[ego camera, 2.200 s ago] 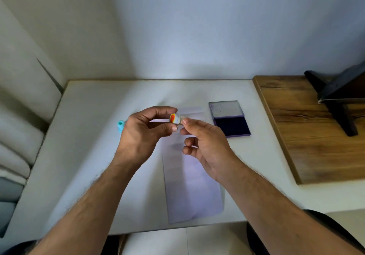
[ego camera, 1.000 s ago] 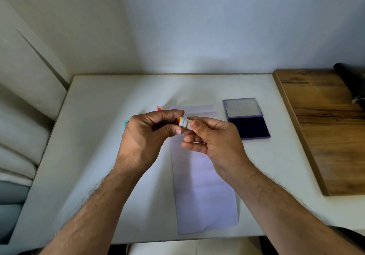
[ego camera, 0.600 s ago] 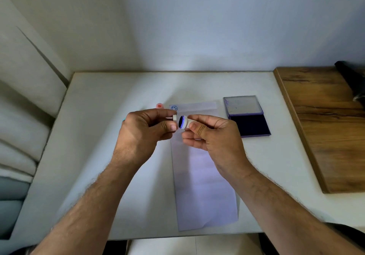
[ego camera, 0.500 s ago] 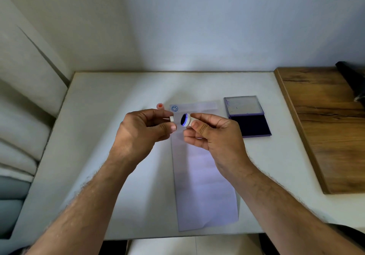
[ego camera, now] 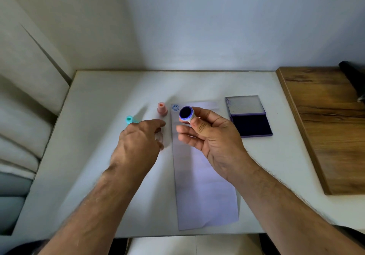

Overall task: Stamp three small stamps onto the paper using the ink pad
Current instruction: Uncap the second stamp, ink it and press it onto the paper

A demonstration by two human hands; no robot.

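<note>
Now our right hand is pinching the stamp above the paper; our left hand, fingers loosely curled, is hovering beside the paper.

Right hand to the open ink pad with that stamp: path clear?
Probably yes. The right hand holds the stamp just left of the ink pad, whose lid is open; only bare table and paper lie between.

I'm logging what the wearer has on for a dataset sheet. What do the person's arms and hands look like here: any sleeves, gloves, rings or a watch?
Both forearms are bare as far as the frame shows, with no sleeves in sight. The left hand and the right hand wear no gloves. No ring, watch or bracelet shows on the fingers or wrists. The left hand is motion-blurred, so small details there are uncertain. Hair shows along both forearms.
</note>
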